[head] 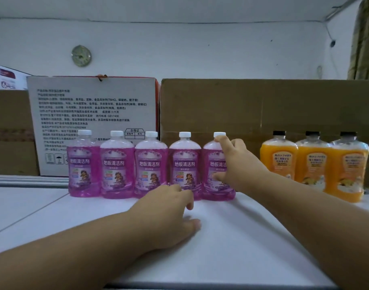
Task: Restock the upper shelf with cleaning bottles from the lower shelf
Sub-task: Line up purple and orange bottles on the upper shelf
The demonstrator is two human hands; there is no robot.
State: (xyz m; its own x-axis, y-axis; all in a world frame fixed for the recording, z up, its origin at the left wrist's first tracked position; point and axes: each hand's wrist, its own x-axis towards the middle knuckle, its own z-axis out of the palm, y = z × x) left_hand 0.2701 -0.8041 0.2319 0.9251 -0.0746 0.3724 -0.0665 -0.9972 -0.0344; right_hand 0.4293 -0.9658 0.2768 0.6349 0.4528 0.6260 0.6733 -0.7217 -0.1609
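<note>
While the lower shelf is out of sight, the white shelf top point(231, 248) fills the lower half of the frame, with both forearms reaching across it from the bottom edge. The left hand point(169, 216) rests at lower centre, fingers loosely bent and holding nothing; its fingertips lie just before the fourth purple bottle point(184, 164), and contact cannot be confirmed. The right hand point(236, 162), right of centre, grips the fifth purple bottle point(213, 164): forefinger up at the white cap, thumb low on the label, palm against the bottle's right side. That bottle stands upright on the shelf, at the right end of the purple row point(137, 164).

Progress, as a judgement: five purple bottles stand in line at mid-frame, and three orange bottles point(313, 164) stand well apart at the right, so restocking looks well advanced. The gap between the two groups suggests room for more. How many remain below cannot be told.

Behind, a printed grey carton point(91, 105) stands upper left and a brown cardboard box point(263, 105) upper right.
</note>
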